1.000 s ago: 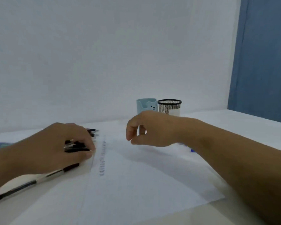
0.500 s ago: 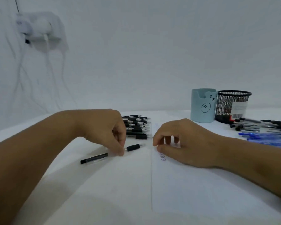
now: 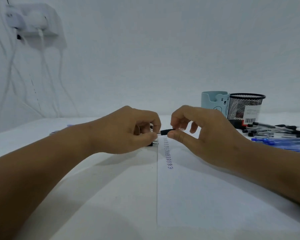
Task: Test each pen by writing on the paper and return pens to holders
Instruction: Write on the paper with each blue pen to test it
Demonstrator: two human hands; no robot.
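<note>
The white desk point(image 3: 93, 170) carries a sheet of paper point(image 3: 206, 196) with a column of handwritten words near its left edge. At the back right stand a light blue holder point(image 3: 213, 104) and, just beside it, a black mesh holder point(image 3: 244, 108). Black pens point(image 3: 267, 129) and blue pens point(image 3: 284, 142) lie loose at the right.

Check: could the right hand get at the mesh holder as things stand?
Probably yes. The mesh holder stands just behind the right hand with nothing between, but that hand pinches a pen with the left hand.
</note>
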